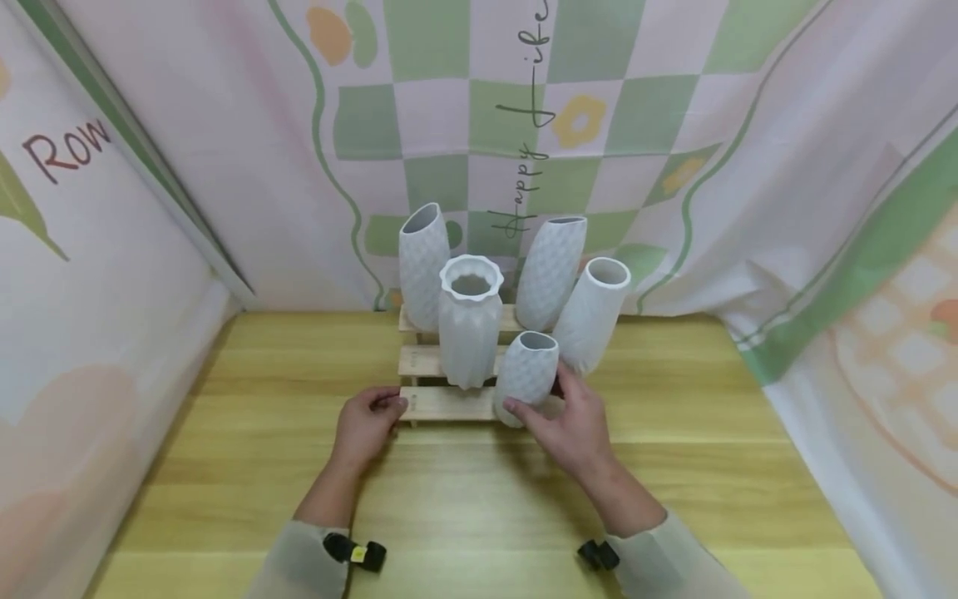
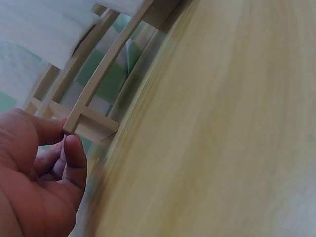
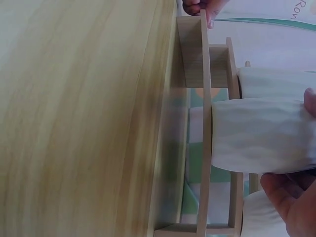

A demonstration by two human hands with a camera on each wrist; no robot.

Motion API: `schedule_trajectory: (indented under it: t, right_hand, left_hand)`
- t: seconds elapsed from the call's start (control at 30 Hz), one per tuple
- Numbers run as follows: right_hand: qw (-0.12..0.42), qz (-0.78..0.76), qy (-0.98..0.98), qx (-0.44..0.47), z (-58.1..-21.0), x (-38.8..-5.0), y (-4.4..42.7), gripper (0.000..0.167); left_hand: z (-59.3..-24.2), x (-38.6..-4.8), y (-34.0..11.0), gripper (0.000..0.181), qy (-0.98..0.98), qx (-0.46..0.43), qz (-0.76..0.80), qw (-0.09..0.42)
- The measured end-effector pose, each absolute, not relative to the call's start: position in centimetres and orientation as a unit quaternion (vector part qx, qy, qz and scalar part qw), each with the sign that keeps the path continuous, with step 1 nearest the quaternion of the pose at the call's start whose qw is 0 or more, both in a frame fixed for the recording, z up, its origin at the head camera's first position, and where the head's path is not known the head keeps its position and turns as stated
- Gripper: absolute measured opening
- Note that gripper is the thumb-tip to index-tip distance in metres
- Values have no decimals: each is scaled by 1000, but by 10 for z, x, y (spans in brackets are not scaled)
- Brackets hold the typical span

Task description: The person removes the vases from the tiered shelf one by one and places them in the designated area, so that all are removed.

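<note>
A stepped wooden rack (image 1: 447,405) with three slatted tiers stands on the table and carries white textured vases. My left hand (image 1: 364,428) pinches the left end of its lowest board; in the left wrist view, thumb and forefinger meet at the board's corner (image 2: 72,123). My right hand (image 1: 580,428) grips a short white vase (image 1: 528,378), thumb in front and fingers behind. In the right wrist view this vase (image 3: 256,136) has its base on the front board. A fluted vase (image 1: 470,337) with a scalloped rim stands on the middle tier.
Two tall slant-topped vases, one at left (image 1: 423,274) and one at right (image 1: 550,274), stand on the top tier. A round-mouthed vase (image 1: 594,316) leans outward at the right. Behind the wooden table (image 1: 262,466) hangs a patterned curtain (image 1: 434,125).
</note>
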State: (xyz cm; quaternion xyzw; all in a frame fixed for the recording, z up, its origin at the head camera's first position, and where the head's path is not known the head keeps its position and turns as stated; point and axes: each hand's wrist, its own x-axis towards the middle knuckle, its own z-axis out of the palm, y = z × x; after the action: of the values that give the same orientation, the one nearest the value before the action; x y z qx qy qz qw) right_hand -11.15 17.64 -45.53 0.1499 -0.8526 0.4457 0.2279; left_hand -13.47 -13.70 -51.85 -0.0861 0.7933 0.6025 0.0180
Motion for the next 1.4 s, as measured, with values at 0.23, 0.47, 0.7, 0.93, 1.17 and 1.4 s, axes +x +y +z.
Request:
schedule_trajectory:
  t: [0.23,0.47,0.7,0.93,1.17,1.4]
  right_hand:
    - [220,432,-866,122,-453,-99,182,72]
    - [217,433,-870,88,-452,-89,196,68]
    - [233,425,-872,73,-451,-83,211,64]
    - [249,420,-870,63,-449,-77,233,67]
    - [256,409,-875,48,-449,-73,254,69]
    - [242,401,-883,7,-448,-72,267,64]
  left_hand:
    - [-521,-132,-138,32,793,-91,602,15]
    - [-521,-133,-138,32,791,-88,606,16]
    - [-522,-135,-138,31,789,-87,608,16]
    - [-522,-133,-137,32,791,-86,606,15]
    - [-521,-132,-137,31,792,-84,604,13]
    - [-520,-132,-136,32,795,-83,600,14]
